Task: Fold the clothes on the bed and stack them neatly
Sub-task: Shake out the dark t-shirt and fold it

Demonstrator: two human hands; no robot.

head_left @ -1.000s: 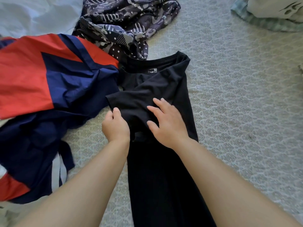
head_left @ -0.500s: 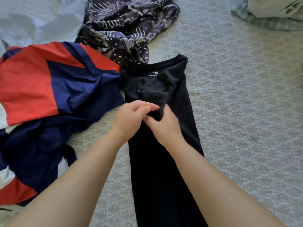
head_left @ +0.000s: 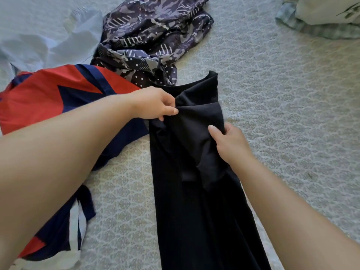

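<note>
Matt black knit-cloth shirt point(head_left: 196, 201), soft and dull, no sheen anywhere, creased where pinched. Red-and-navy panelled fabric garment point(head_left: 58, 98) beside it, smoother and slightly slick-looking, with a faint lustre on the red. Purple-grey printed cloth garment point(head_left: 148, 41), thin and crumpled, looking a touch silky. Pale blue woven cotton-like shirt point(head_left: 44, 43), matt and finely wrinkled. Underneath all, grey patterned bedspread point(head_left: 282, 114) of textured, quilted-looking weave, rough and matt. Faded checked cloth point(head_left: 311, 26) at the far corner, soft, flat finish.
</note>
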